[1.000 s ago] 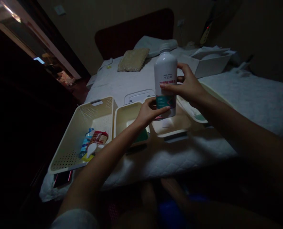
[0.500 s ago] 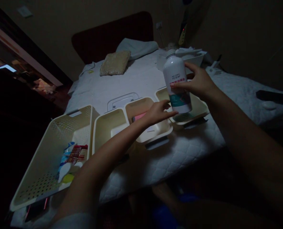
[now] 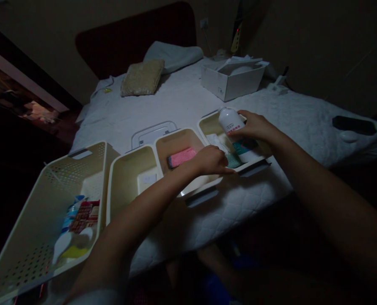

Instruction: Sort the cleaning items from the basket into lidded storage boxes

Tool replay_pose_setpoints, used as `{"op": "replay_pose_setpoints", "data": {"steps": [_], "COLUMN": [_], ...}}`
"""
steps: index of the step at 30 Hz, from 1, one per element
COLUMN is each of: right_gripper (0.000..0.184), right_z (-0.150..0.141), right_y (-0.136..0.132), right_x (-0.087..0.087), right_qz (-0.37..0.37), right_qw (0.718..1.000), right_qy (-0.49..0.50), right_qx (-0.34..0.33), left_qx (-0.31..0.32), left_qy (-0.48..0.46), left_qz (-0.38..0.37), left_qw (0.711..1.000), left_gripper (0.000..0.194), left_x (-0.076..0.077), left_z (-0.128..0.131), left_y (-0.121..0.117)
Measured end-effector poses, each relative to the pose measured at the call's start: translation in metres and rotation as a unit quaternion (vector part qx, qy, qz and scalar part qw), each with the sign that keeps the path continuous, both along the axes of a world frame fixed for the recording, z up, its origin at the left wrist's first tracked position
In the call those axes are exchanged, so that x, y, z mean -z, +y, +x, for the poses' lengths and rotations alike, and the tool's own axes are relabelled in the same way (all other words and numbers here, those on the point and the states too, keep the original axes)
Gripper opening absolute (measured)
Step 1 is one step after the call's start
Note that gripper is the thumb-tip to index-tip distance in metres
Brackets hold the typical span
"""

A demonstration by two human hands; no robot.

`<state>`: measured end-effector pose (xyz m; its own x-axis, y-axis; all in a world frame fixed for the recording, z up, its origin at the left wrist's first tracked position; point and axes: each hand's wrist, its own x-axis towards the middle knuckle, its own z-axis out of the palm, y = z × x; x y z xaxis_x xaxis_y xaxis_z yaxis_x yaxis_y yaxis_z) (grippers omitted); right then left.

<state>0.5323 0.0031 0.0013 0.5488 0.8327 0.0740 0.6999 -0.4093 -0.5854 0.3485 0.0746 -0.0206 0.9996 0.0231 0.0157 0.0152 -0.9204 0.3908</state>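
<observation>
My right hand [image 3: 254,126] is closed round a white bottle [image 3: 230,120] with red print and a green lower label. The bottle's lower part is down inside the right-hand cream bin [image 3: 205,123], beside a white packet [image 3: 216,140] and a greenish thing [image 3: 233,161]. My left hand [image 3: 211,161] hovers at the near left side of that bin, holding nothing, its thumb apart from its bent fingers. Under my left wrist is the middle bin [image 3: 165,140], with a pink cloth-like roll [image 3: 182,157] in it.
Further left stand another cream bin [image 3: 115,173] and a large perforated basket [image 3: 32,216] holding packets and a yellow item [image 3: 74,253]. A clear lid with a handle [image 3: 153,132] lies behind the bins. At the back are a white box [image 3: 229,84] and a beige cushion [image 3: 143,78].
My right hand has lowered the bottle from above the bins into the right-hand bin. My left hand has come away from the bottle's base. The view has shifted slightly right.
</observation>
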Motion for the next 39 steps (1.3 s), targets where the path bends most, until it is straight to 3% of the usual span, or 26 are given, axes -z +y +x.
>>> {"op": "replay_pose_setpoints", "data": {"steps": [8, 14, 22, 30, 35, 39], "right_gripper": [0.079, 0.066, 0.067, 0.072, 0.077, 0.077], "right_z": [0.008, 0.008, 0.009, 0.016, 0.015, 0.012], "right_y": [0.008, 0.014, 0.019, 0.028, 0.027, 0.024], "right_x": [0.034, 0.051, 0.061, 0.073, 0.071, 0.067], "right_qz": [-0.051, -0.091, -0.131, -0.160, -0.169, -0.175], "right_qw": [0.997, 0.993, 0.988, 0.985, 0.983, 0.982], "right_qy": [-0.035, -0.062, -0.067, -0.027, -0.027, -0.014], "right_qx": [-0.037, -0.049, -0.046, -0.059, -0.063, -0.065], "left_qx": [0.021, -0.024, -0.004, -0.011, -0.007, -0.003], "left_qy": [-0.036, -0.047, -0.009, -0.017, -0.023, -0.030], "left_qz": [-0.032, -0.117, -0.050, -0.080, -0.084, -0.038], "left_qw": [0.999, 0.992, 0.999, 0.997, 0.996, 0.999], "left_gripper": [0.040, 0.035, 0.037, 0.034, 0.035, 0.040], "left_x": [0.008, 0.009, 0.011, 0.010, 0.011, 0.014], "left_z": [0.001, 0.001, 0.004, 0.004, 0.004, 0.003], "left_y": [-0.006, -0.008, -0.007, -0.006, -0.006, -0.006]}}
